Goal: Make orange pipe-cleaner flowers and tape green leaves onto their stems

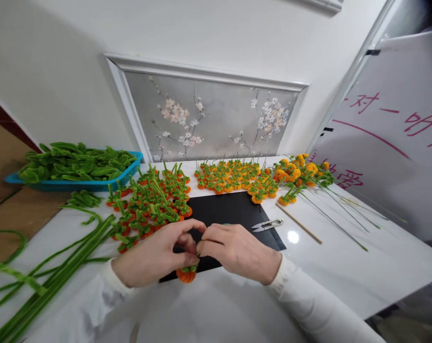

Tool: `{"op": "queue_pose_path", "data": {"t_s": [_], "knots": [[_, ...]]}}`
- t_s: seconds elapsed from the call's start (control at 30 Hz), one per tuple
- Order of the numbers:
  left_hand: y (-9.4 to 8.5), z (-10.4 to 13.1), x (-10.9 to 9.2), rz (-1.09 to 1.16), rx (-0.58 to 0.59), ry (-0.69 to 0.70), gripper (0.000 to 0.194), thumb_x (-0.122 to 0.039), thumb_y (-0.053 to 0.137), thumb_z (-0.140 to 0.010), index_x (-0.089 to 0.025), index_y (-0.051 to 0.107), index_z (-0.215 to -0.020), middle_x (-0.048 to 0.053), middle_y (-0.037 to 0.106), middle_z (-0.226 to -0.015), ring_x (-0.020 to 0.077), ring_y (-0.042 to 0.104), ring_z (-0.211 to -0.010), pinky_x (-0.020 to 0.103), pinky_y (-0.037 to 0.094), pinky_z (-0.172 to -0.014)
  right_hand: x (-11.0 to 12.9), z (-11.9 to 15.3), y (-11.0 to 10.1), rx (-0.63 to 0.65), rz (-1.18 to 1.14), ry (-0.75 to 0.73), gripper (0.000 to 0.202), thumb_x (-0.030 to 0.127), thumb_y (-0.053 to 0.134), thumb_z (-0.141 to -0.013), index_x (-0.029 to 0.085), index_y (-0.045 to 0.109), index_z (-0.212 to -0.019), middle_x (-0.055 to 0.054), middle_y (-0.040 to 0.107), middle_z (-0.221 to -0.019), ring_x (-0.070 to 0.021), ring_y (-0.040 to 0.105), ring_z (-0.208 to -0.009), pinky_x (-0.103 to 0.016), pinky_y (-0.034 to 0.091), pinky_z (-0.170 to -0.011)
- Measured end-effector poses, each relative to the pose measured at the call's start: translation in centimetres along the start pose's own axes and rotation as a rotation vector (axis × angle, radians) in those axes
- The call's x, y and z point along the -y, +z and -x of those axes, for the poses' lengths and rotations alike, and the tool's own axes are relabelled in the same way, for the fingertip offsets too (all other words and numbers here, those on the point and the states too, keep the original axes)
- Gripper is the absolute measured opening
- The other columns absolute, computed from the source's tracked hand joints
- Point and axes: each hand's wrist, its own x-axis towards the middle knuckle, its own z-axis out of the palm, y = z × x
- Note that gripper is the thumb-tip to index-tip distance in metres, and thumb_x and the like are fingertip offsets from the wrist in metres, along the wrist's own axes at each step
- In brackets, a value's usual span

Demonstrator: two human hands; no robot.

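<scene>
Between my two hands is a small orange pipe-cleaner pumpkin (186, 275) with a green top, held over the near edge of a black mat (221, 209). My left hand (162, 250) pinches its green top with thumb and fingers. My right hand (239, 252) is closed at the same spot, its fingertips meeting the left ones; the stem area between them is mostly hidden. Thread snips (267, 225) lie on the mat to the right of my right hand. Many similar orange pumpkins (147, 205) with green stems stand just beyond my left hand.
A blue basket (130, 174) of green fuzzy leaves stands back left. Long green pipe cleaners (69, 267) lie at left. Yellow-orange pumpkins (233, 174) line the back, with yellow flowers (301, 169) on long stems at right. A wooden stick (299, 223) lies right of the mat.
</scene>
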Motion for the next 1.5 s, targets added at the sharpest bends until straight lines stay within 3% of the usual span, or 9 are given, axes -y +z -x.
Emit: {"op": "queue_pose_path", "data": {"t_s": [0.2,0.27,0.4,0.53,0.73,0.9,1.2,1.37,1.5], "knots": [[-0.5,-0.1,0.1,0.142,0.145,-0.011,0.049,-0.019,0.06,-0.072,-0.02,0.046,-0.119,-0.003,0.062,-0.07,0.0142,0.058,-0.064,0.026,0.045,-0.062,0.1,-0.1,0.1,-0.01,0.002,0.009,0.024,0.015,0.035,-0.096,0.017,0.059,-0.097,-0.003,0.058,-0.088,-0.0141,0.051,-0.082,-0.025,0.041,-0.067],[-0.1,0.0,-0.2,0.082,0.079,-0.009,0.052,-0.021,0.062,-0.072,-0.022,0.046,-0.122,-0.003,0.063,-0.074,0.0154,0.06,-0.067,0.026,0.046,-0.062,0.1,-0.1,0.1,-0.016,0.002,0.026,0.022,0.014,0.038,-0.095,0.017,0.059,-0.094,-0.003,0.058,-0.088,-0.0145,0.052,-0.083,-0.025,0.04,-0.065],[0.7,0.0,-0.5,-0.215,-0.18,0.031,0.052,-0.021,0.063,-0.067,-0.022,0.054,-0.118,-0.004,0.063,-0.07,0.0163,0.06,-0.066,0.024,0.044,-0.058,0.3,-0.2,0.1,0.006,0.025,0.06,0.019,0.014,0.041,-0.094,0.016,0.059,-0.088,-0.004,0.057,-0.087,-0.0146,0.052,-0.081,-0.025,0.04,-0.063],[1.0,-0.4,-0.1,-0.33,-0.225,0.04,0.049,-0.02,0.059,-0.068,-0.022,0.056,-0.117,-0.005,0.061,-0.065,0.0153,0.06,-0.064,0.023,0.043,-0.059,0.3,-0.2,0.2,0.021,0.033,0.066,0.018,0.014,0.041,-0.094,0.016,0.058,-0.089,-0.003,0.057,-0.086,-0.014,0.052,-0.081,-0.024,0.041,-0.064],[0.4,-0.5,0.2,-0.143,-0.098,-0.033,0.056,-0.017,0.061,-0.067,-0.017,0.048,-0.121,-0.007,0.054,-0.06,0.014,0.056,-0.06,0.023,0.042,-0.057,-0.1,0.0,0.1,-0.02,0.014,0.01,0.021,0.016,0.038,-0.096,0.017,0.059,-0.095,-0.004,0.058,-0.09,-0.0132,0.052,-0.084,-0.024,0.042,-0.068],[0.0,-0.5,0.4,0.06,0.063,0.023,0.047,-0.016,0.062,-0.07,-0.017,0.05,-0.115,-0.008,0.05,-0.062,0.01,0.047,-0.057,0.021,0.038,-0.053,-0.2,-0.1,-0.1,-0.028,0.01,-0.027,0.025,0.015,0.035,-0.097,0.018,0.06,-0.094,-0.004,0.059,-0.089,-0.0134,0.052,-0.082,-0.024,0.042,-0.069],[-0.4,0.2,0.0,0.156,0.154,0.033,0.044,-0.017,0.061,-0.074,-0.019,0.051,-0.116,-0.003,0.06,-0.07,0.0129,0.056,-0.066,0.024,0.045,-0.062,0.1,-0.2,-0.2,-0.047,-0.022,-0.002,0.026,0.014,0.034,-0.096,0.019,0.059,-0.093,-0.004,0.058,-0.098,-0.0127,0.052,-0.088,-0.023,0.043,-0.069],[-0.1,0.8,-0.9,-0.097,-0.069,0.057,0.054,-0.017,0.061,-0.072,-0.025,0.048,-0.124,-0.001,0.068,-0.085,0.0175,0.062,-0.081,0.025,0.048,-0.069,0.2,-0.2,-0.2,-0.064,-0.04,0.075,0.021,0.011,0.038,-0.093,0.02,0.057,-0.095,-0.002,0.058,-0.098,-0.0125,0.053,-0.089,-0.022,0.04,-0.062],[0.7,0.6,-1.0,-0.304,-0.249,0.031,0.047,-0.021,0.061,-0.073,-0.025,0.054,-0.119,-0.005,0.065,-0.072,0.0137,0.061,-0.06,0.022,0.045,-0.055,0.3,-0.2,-0.2,-0.05,0.003,0.118,0.017,0.011,0.039,-0.093,0.018,0.055,-0.094,-0.001,0.057,-0.093,-0.0124,0.052,-0.08,-0.023,0.036,-0.055]]}}
